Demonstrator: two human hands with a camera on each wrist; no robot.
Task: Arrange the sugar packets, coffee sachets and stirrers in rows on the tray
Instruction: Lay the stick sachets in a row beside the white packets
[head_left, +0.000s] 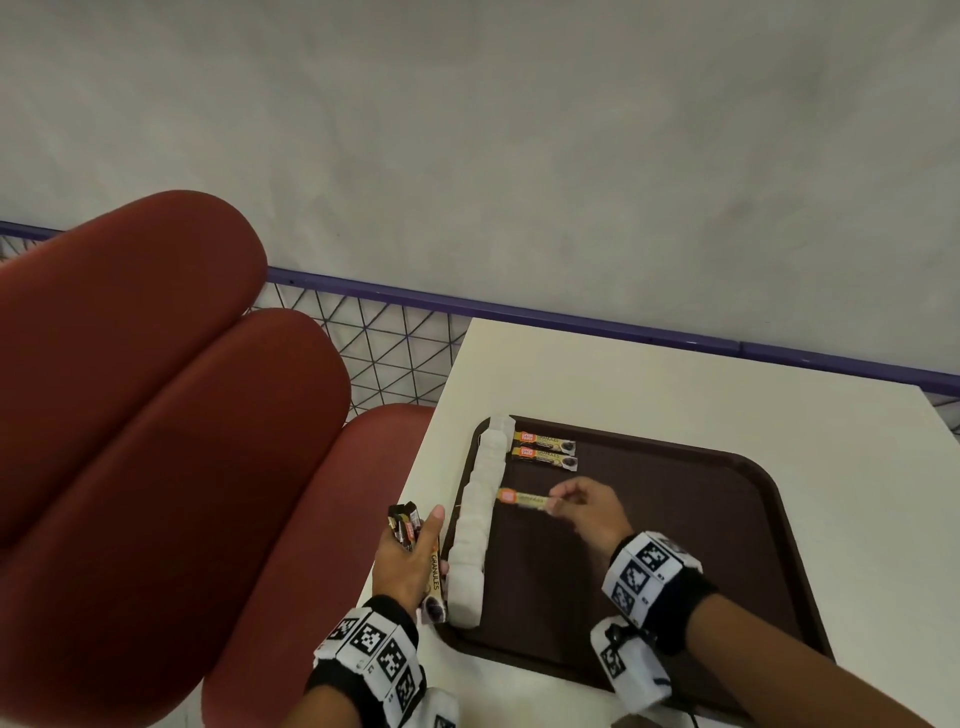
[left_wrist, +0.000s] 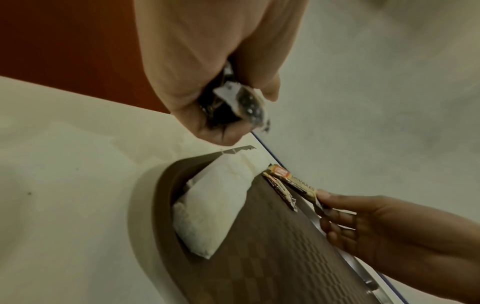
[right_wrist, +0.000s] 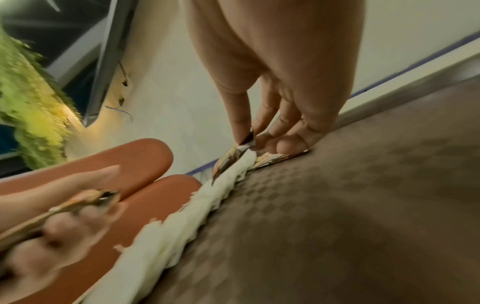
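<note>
A dark brown tray (head_left: 701, 519) lies on the white table. White sugar packets (head_left: 480, 514) run in a row along its left rim. Two coffee sachets (head_left: 544, 452) lie side by side at the tray's far left. My right hand (head_left: 563, 501) pinches one end of a third coffee sachet (head_left: 522, 499) and holds it just over the tray, below those two. My left hand (head_left: 415, 551) grips a bundle of several coffee sachets (head_left: 405, 525) at the table's left edge, beside the sugar row. No stirrers are visible.
A red cushioned seat (head_left: 156, 415) stands left of the table (head_left: 675, 374). A purple rail with wire mesh (head_left: 395, 332) runs behind. The right and near parts of the tray hold nothing.
</note>
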